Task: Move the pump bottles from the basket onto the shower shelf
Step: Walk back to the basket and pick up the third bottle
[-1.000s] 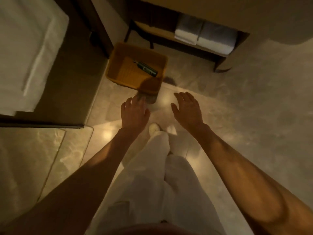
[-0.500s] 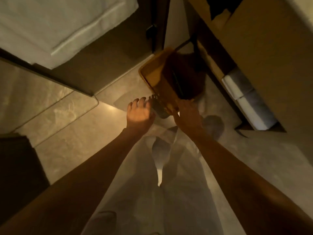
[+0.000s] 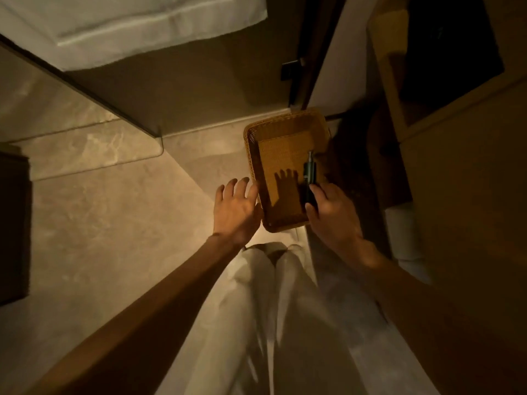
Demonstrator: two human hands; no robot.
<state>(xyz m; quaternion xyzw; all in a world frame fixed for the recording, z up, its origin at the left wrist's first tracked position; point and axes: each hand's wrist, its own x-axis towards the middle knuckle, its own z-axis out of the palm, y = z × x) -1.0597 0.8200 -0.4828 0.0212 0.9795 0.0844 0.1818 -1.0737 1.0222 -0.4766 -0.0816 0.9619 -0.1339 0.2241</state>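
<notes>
A woven yellow-brown basket (image 3: 256,132) stands on the tiled floor in front of my feet. One dark green pump bottle (image 3: 309,172) lies along its right side, pump end pointing away from me. My right hand (image 3: 332,215) has its thumb and fingers around the bottle's near end. My left hand (image 3: 238,212) hovers with spread fingers at the basket's near left rim, holding nothing. Its shadow falls on the basket floor. The shower shelf is not in view.
A white towel (image 3: 137,24) hangs over a glass panel at upper left. A wooden vanity (image 3: 462,172) with rolled white towels (image 3: 405,232) on its low shelf is on the right. A dark mat (image 3: 12,226) lies at the left edge. My white trousers fill the bottom.
I have stepped up to the basket and the view has turned. My right hand went into the basket and closed on the bottle; my left hand moved beside the rim.
</notes>
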